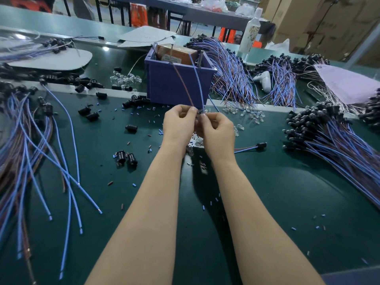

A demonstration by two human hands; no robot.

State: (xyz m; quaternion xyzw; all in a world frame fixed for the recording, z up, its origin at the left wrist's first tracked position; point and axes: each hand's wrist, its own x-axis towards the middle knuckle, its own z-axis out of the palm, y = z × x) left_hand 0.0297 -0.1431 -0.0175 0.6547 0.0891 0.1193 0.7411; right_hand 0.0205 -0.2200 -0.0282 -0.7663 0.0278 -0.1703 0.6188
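Observation:
My left hand [179, 124] and my right hand [218, 132] meet above the green table [267, 192], both pinching a small dark lamp socket [199, 116] between their fingertips. A brown wire [183, 83] and a blue wire [197, 79] rise from the socket toward the far side. The socket is mostly hidden by my fingers. Small clear bulbs [255, 116] lie scattered just right of my hands.
A purple bin [174, 83] stands right behind my hands. Loose blue and brown wires [41, 151] spread at the left, finished wired sockets [339, 140] pile at the right. Black sockets [126, 159], cut insulation bits, a white bottle [250, 36] and a white tool [264, 79] lie around.

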